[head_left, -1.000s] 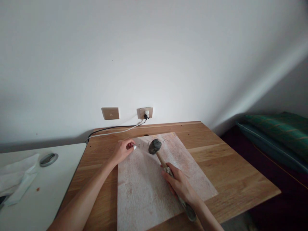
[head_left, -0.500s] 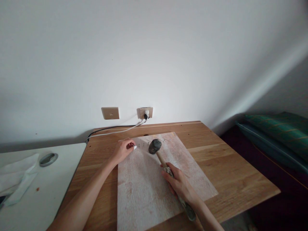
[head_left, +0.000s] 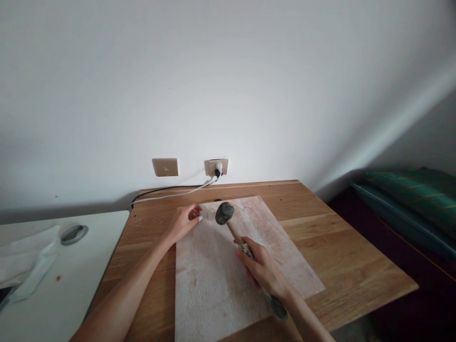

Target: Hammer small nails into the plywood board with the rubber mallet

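Note:
My right hand is closed around the grip of a mallet. The mallet's dark head hangs over the far part of a pale, worn board, hiding some of the surface behind it. My left hand rests at the board's far left edge, thumb and curled fingers a little apart, nothing visible between them. Just right of its fingertips a thin nail stands upright in the board. More small nails show beyond the mallet head, towards the far right edge.
The board lies on a wooden table against the wall. A white surface adjoins on the left, bearing a roll of tape and white cloth or paper. Cables run to a wall socket. Cushions lie at right.
The mallet head has shifted slightly left, towards my left hand, and my right hand has moved with it. The left fingers have parted a little from the thumb.

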The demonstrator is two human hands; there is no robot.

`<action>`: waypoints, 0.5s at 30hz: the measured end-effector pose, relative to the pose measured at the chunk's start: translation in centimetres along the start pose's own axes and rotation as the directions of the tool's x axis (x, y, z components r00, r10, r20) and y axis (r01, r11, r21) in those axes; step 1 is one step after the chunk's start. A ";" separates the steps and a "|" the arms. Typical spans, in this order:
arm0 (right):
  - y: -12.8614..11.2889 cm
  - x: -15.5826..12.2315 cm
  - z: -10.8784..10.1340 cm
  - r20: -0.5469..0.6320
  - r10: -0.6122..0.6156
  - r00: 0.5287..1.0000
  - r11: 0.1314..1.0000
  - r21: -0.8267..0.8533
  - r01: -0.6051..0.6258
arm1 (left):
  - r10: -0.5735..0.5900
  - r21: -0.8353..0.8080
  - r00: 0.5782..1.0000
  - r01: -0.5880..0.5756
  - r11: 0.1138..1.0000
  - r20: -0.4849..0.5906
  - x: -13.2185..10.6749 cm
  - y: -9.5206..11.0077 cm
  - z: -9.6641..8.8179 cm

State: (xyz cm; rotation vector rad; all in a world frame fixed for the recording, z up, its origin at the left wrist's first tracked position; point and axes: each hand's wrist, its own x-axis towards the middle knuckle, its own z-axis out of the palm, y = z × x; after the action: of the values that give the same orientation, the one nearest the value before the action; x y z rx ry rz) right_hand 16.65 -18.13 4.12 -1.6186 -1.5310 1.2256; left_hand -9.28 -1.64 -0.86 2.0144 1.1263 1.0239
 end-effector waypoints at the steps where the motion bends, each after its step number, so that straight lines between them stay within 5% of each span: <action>1: -0.5 0.4 0.2 0.017 -0.008 1.000 1.000 -0.004 0.008 | -0.008 -0.006 1.000 0.008 1.000 -0.005 0.0 -0.1 0.0; 15: -4.0 4.0 2.2 0.112 -0.044 0.993 0.994 -0.099 0.055 | -0.073 -0.019 0.997 0.073 0.997 0.012 0.1 1.3 -0.8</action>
State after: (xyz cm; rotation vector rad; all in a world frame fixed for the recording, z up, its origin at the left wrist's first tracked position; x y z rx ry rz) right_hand 12.63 -13.97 5.88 -1.5898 -1.7175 1.2453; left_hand -9.43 -2.07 0.63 1.9469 1.1716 0.9820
